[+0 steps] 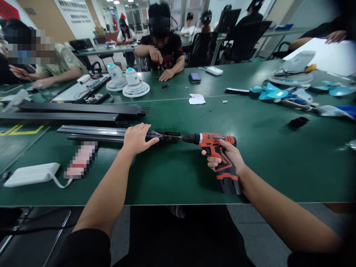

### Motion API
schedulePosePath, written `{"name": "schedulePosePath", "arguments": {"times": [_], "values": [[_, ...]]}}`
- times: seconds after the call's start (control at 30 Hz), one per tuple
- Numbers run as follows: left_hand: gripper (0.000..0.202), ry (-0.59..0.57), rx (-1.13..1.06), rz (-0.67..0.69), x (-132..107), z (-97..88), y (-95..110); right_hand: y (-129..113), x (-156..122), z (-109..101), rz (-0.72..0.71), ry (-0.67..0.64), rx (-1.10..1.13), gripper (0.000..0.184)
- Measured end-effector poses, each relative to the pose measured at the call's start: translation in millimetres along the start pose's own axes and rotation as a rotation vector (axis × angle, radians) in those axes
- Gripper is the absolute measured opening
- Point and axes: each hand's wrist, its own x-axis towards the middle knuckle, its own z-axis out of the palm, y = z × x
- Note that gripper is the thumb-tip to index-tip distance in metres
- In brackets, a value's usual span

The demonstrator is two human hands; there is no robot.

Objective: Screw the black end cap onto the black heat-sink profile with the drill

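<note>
A long black casing with a dark glossy top lies across the near part of the table. My left hand is laid over it near its right end, fingers towards the far edge and thumb along the near side, holding it down. In my right hand is an orange and black cordless drill, gripped by its handle. The drill lies level and points left. Its bit meets the slotted black end piece of the casing; the exact contact point is too small to make out.
More long black parts lie beyond the casing. Near left are a phone and a white power bank. Two white fans, a paper scrap, blue fan blades and a black cap lie about. Co-workers sit across the table.
</note>
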Motion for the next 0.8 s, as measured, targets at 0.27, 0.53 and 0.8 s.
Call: {"name": "schedulePosePath", "arguments": {"times": [0.27,0.53,0.8], "values": [[0.078,-0.019,0.027,-0.019,0.1,1.0,0.4,0.6,0.9,-2.4,-0.018,-0.045,-0.024,0.048],[0.066,-0.003,0.043,0.023,2.2,-4.9,1.6,1.2,0.7,-1.6,-0.024,-0.013,-0.026,0.047],[0.065,0.009,0.061,0.017,1.7,-2.4,2.0,0.9,1.1,-1.6,0.0,0.015,0.016,0.048]]}}
